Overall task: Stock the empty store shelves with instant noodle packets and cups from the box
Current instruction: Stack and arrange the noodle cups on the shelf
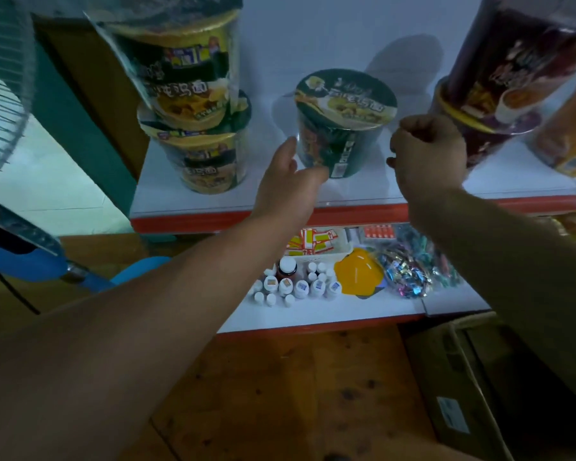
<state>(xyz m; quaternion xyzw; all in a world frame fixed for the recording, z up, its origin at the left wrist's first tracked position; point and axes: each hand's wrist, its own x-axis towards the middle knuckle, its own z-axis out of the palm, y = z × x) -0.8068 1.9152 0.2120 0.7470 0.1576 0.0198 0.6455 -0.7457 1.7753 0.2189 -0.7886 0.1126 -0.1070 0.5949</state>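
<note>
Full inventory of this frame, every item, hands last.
green noodle cup: 1, dark green, middle of upper shelf
yellow-banded noodle cups: 2, yellow-black, stacked, upper shelf left
maroon noodle cups: 2, maroon, stacked, upper shelf right
orange cup: 1, orange, far right
upper shelf: 1, white, red edge
lower shelf: 1, white, red edge
small bottles: many, white, lower shelf
basket: 1, white, holds red-yellow packets, behind bottles
yellow item: 1, yellow, right of bottles
bag of sweets: 1, multicolour, lower shelf right
fan: 1, grey-blue, far left
cardboard box: 1, brown, bottom right
left hand: 1, fingers straight, touching green noodle cup's left side
right hand: 1, fingers curled, empty, right of that cup
</note>
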